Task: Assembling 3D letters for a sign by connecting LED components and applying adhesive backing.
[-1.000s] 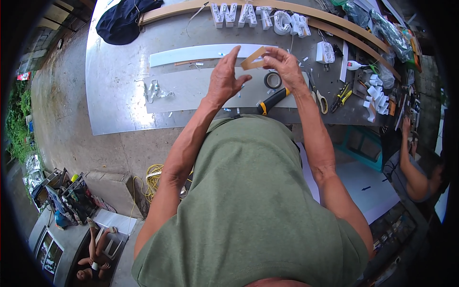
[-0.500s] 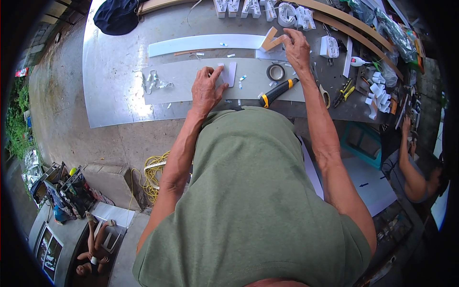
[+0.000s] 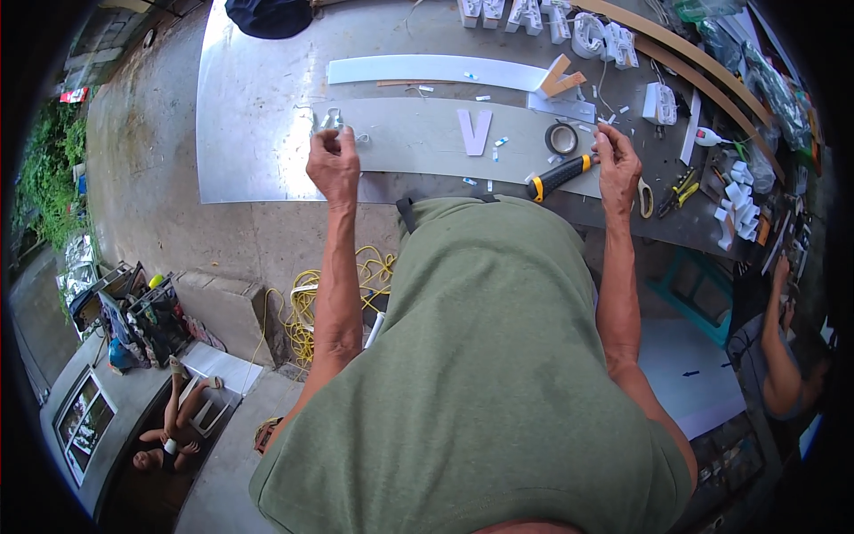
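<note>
A long grey panel [image 3: 418,142] lies on the metal-topped bench [image 3: 249,133] with a white letter V [image 3: 474,131] on it. My left hand [image 3: 334,167] has its fingers curled closed over the panel's left end, among some clear plastic bits [image 3: 333,117]. My right hand [image 3: 617,167] pinches at the panel's right end. It is beside a yellow-and-black handled tool [image 3: 557,178] and a tape roll [image 3: 561,138]. Small white scraps lie scattered around the letter.
Behind the panel lie a long white strip [image 3: 427,69] and a wooden V-shaped piece [image 3: 561,78]. White block letters [image 3: 543,18] and a dark cloth [image 3: 269,13] are at the back. Hand tools [image 3: 680,187] clutter the right. Another person [image 3: 783,356] works at the right; yellow cord [image 3: 302,303] lies below.
My left hand left the white letter and moved left to the panel's end. My right hand came back from the wooden piece to the panel's right end. The letter V now lies uncovered.
</note>
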{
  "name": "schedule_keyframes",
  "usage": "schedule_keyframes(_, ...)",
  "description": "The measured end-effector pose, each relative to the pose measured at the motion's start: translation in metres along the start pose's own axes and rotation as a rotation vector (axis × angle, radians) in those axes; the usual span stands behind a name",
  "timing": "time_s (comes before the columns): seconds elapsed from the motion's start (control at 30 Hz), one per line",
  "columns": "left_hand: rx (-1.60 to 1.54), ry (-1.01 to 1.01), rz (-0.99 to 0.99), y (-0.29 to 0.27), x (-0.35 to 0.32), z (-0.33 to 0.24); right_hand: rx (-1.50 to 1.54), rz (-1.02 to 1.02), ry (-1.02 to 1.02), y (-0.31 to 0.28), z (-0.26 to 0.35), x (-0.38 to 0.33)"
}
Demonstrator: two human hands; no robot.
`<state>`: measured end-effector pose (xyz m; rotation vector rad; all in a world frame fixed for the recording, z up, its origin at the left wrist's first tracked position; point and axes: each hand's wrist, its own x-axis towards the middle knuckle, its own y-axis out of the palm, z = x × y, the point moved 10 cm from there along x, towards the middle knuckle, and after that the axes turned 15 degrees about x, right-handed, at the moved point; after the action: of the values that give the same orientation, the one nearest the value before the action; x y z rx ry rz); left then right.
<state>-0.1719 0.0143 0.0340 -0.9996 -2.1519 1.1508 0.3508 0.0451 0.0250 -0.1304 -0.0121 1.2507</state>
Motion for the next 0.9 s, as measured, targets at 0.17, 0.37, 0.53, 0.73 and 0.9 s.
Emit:
schedule_keyframes(0.17,0.585,-0.050,0.296,0.018,0.015,0.005,-0.042,0.114,-0.030,0.031,0.019,-0.008)
schedule_keyframes(0.37,0.279,0.100,0.112,0.023,-0.004,-0.007,-0.039,0.460,-0.077,0.108,0.057,-0.017)
schedule_keyframes(0.53,-0.174,0.153,0.167,0.009,-0.031,-0.039,0.116,0.616,0.196,0.161,0.042,-0.030)
schedule_keyframes(0.73,-0.578,-0.033,0.315,0.008,-0.049,-0.035,0.157,0.974,0.522,0.246,-0.009,-0.070)
schedule_keyframes(0.9,-0.864,-0.040,0.467,0.011,-0.063,-0.047,0.608,0.802,0.911,0.289,-0.040,-0.083)
